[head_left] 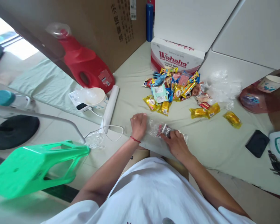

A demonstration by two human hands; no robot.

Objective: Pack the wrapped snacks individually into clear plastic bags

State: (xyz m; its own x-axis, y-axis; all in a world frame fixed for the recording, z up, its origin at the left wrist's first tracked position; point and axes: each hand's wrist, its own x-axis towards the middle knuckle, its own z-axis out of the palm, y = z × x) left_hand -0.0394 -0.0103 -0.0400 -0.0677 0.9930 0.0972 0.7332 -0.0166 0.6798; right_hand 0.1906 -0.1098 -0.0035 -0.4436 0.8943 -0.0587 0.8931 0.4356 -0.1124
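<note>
A clear plastic bag [153, 128] lies near the front edge of the cloth-covered surface, with small dark and red packs [167, 130] inside. Thumb and fingers of my right hand [179, 145] are closed on the bag over those packs. Just left of the bag, my left hand [139, 125] is closed with its fingers curled; what they hold, if anything, is hidden. Farther back lies a pile of wrapped snacks [177, 85]. Yellow snack packs [199, 113] sit to the right of the pile, and another yellow pack [232, 119] lies apart from them.
Behind the pile stands a Wahaha carton [176, 56]. Crumpled clear bags [221, 88] are at its right. On the left are a red jug [86, 60], a paper cup [95, 97], a white roll [110, 107] and a cable. A green stool [35, 165] stands below; a black box [257, 143] lies right.
</note>
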